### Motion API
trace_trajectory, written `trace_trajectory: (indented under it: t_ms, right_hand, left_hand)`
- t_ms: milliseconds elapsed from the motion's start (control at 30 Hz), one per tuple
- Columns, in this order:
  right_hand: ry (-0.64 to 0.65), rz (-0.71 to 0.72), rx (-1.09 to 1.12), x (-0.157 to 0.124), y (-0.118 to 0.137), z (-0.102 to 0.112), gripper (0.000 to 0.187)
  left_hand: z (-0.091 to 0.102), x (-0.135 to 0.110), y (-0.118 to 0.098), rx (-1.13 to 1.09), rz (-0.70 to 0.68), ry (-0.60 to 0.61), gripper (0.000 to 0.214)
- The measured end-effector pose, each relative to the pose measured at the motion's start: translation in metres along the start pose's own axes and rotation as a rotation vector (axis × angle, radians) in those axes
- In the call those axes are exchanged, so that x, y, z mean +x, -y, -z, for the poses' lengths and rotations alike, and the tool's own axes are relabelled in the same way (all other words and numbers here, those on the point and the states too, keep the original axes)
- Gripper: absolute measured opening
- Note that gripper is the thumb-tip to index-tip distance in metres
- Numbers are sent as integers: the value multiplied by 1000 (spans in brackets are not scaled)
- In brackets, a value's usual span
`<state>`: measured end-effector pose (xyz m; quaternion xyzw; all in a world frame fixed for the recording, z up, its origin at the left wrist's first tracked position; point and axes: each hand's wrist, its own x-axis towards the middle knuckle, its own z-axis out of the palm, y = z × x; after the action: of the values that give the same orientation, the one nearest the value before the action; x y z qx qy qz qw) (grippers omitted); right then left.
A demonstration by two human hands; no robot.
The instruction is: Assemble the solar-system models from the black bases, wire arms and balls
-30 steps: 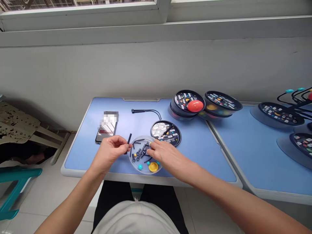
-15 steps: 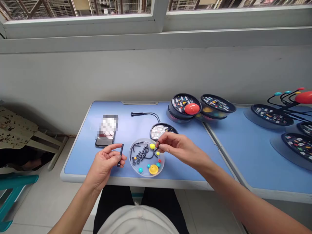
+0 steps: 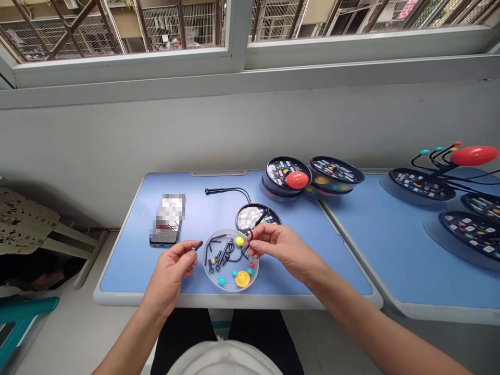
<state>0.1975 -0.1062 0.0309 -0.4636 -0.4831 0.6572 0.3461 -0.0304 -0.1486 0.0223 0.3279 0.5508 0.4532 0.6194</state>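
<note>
My left hand [image 3: 172, 268] pinches a short straight black rod [image 3: 198, 246] between thumb and fingers, left of a clear round dish [image 3: 205, 272]. Above the dish's right edge, my right hand [image 3: 278, 247] is closed on a thin curved black rod [image 3: 250, 237]. A thicker black stick shows just beyond those fingertips, over a round printed disc [image 3: 250, 213]; whether it joins the curved rod I cannot tell. Inside the dish lie several black pegs [image 3: 223, 254] and bent rods, a yellow ball [image 3: 239, 241], a yellow cup-shaped piece [image 3: 242, 279] and small turquoise balls [image 3: 222, 280].
A phone [image 3: 166, 237] lies at the left of the blue table [image 3: 128, 260]. Black rods with long curved wires [image 3: 226, 190] rest behind the dish. Stacked round containers, one topped by a red ball [image 3: 297, 180], stand at the back. Assembled models [image 3: 422, 184] occupy the adjoining right table.
The rod in my left hand has turned from upright to slanting towards the dish. In my right hand the curved rod now shows more clearly. The camera view has tilted upward.
</note>
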Motion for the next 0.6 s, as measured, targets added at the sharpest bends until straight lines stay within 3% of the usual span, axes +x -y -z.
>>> trace_trajectory:
  t_ms: [200, 267, 433, 600]
  right_hand:
    - [18, 98, -263, 3, -5, -9, 7]
    - [29, 143, -462, 2, -5, -13, 4]
    - [146, 327, -1165, 4, -6, -25, 17]
    - [177, 565, -1444, 19, -7, -48, 20]
  left_hand:
    - [-1, 2, 2, -20, -1, 0, 27]
    - [-2, 2, 2, -27, -2, 1, 28]
    - [0, 4, 3, -37, -9, -3, 27]
    - [4, 4, 5, -62, -9, -25, 27]
